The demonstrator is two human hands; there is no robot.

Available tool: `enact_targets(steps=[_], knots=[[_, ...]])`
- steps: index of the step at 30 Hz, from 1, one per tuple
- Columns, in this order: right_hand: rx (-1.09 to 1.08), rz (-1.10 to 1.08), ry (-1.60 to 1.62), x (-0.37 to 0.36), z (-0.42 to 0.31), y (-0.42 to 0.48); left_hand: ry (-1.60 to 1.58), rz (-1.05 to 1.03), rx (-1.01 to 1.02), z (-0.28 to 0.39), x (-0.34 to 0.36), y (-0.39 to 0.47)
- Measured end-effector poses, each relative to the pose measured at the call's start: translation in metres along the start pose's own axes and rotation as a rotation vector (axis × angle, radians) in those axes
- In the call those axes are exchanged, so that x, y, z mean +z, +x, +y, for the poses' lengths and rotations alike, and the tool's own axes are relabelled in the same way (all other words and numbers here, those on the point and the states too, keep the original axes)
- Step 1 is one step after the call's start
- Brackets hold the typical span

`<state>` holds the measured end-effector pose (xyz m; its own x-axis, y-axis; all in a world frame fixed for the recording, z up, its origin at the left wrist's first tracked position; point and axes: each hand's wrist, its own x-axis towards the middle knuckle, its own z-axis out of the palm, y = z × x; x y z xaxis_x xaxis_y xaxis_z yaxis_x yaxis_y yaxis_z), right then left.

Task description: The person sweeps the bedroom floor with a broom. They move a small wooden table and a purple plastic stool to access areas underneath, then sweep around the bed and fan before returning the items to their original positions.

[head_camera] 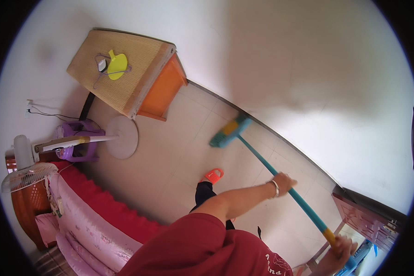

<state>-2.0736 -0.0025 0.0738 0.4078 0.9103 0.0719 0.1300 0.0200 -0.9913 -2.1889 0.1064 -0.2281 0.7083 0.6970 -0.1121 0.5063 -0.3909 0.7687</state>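
A broom with a green and yellow head (230,130) rests low over the tiled floor, close to the dark baseboard; its head is blurred. Around the middle of the teal broom handle (262,158) my left hand (283,184) is closed, with a bracelet on the wrist. Near the handle's upper end, by its yellow section, my right hand (341,250) grips it at the lower right. An orange slipper (214,176) on one foot stands on the floor, below the broom head in the picture.
A mat-covered table (124,93) against the wall carries a yellow-green paddle-shaped thing (117,66) and a hanger. A standing fan (122,137) and a purple plastic stool (93,151) stand left. The bed (100,220) borders the floor at lower left; a door (362,220) is at lower right.
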Motion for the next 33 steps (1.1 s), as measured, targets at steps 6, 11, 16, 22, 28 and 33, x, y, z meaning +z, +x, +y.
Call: enact_targets(steps=[6, 11, 16, 22, 28, 33], knots=[[-0.209, -0.012, 0.264, 0.02, -0.061, -0.011, -0.146, 0.081, 0.102, 0.06, -0.031, -0.023], [-0.158, -0.142, 0.391, 0.032, -0.031, -0.009, 0.0, 0.33, 0.048, 0.011, -0.055, -0.08], [0.245, -0.255, 0.225, 0.087, 0.093, -0.007, 0.17, 0.317, -0.237, -0.144, -0.071, -0.129], [0.078, -0.105, 0.159, 0.04, 0.049, -0.003, -0.002, 0.371, -0.036, -0.078, -0.016, -0.053], [-0.116, 0.026, 0.115, 0.001, -0.032, -0.023, -0.107, -0.072, 0.096, 0.056, 0.033, 0.007], [-0.272, 0.038, 0.212, -0.033, -0.056, -0.044, -0.16, -0.06, 0.238, 0.109, 0.023, 0.001]])
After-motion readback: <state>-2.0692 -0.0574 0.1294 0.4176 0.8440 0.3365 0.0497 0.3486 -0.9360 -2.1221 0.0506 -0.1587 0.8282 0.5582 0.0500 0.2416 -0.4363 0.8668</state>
